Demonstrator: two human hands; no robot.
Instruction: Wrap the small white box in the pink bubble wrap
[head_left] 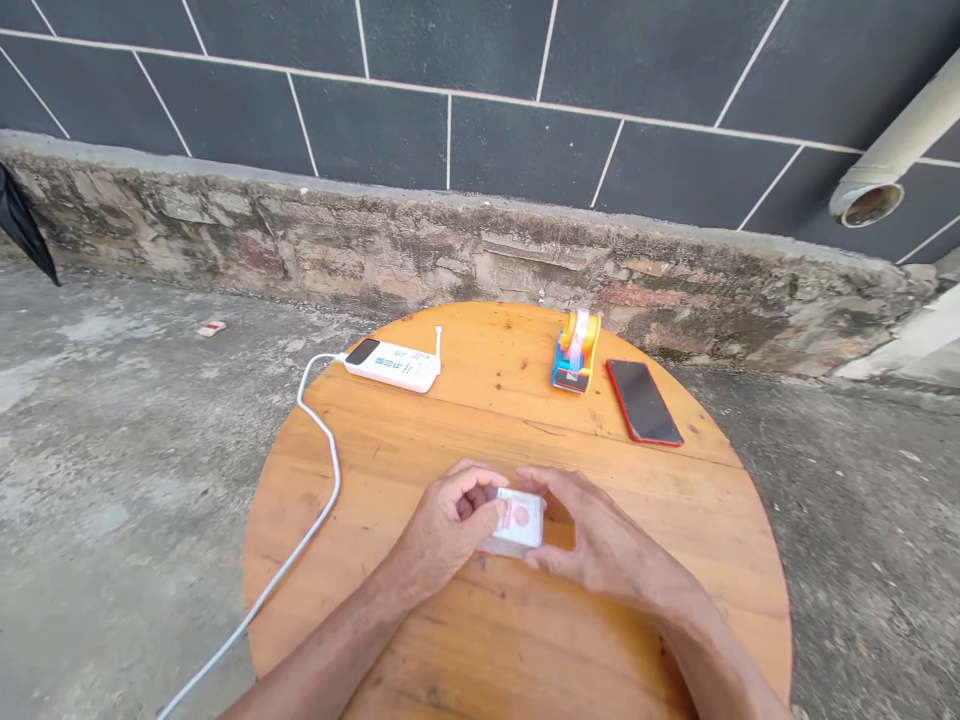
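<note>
A small white box [520, 518] with pinkish-red print, wrapped in something clear, is over the middle of the round wooden table [420, 450]. My left hand [454, 518] grips its left end, with the thumb on top and the fingers curled behind. Around the right end is my right hand [581, 530], its thumb and fingers spread apart, the fingertips close to the box's near and far corners. Whether those fingertips touch the box is hard to tell.
A white power bank [394, 365] with a cable [330, 490] lies at the table's back left. An orange and blue tape dispenser [576, 352] and a red-edged phone [643, 402] are at the back right. Behind stands a stone-based wall [360, 250].
</note>
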